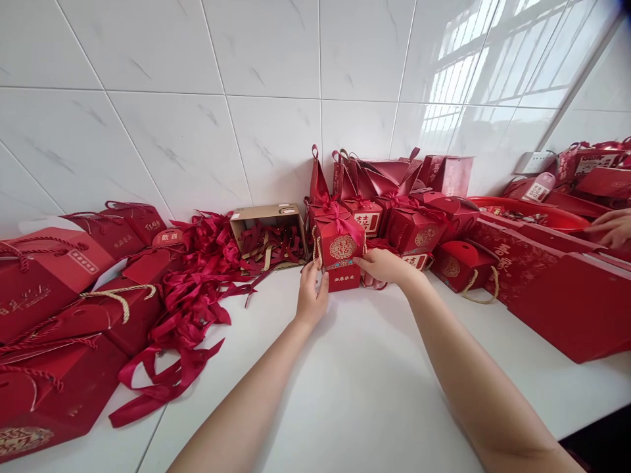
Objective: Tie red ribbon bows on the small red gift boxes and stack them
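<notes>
A red gift box (342,257) with a round gold pattern stands on the white table, upright near the wall. A dark pink ribbon bow (340,220) sits on its top, and a twisted gold cord hangs at its side. My left hand (312,295) grips the box's lower left side, fingers along the edge. From the other side, my right hand (383,268) presses its thumb to the front right edge; its other fingers are partly hidden. Finished-looking red boxes with bows, such as the one with a pale character panel (365,221), crowd right behind.
Red ribbons (200,282) lie heaped at the left beside a cardboard box (269,213) of short strips. Red boxes (54,289) fill the far left. On the right stand large red bags (566,302) and a red basin (566,217), near another person's hand (614,230).
</notes>
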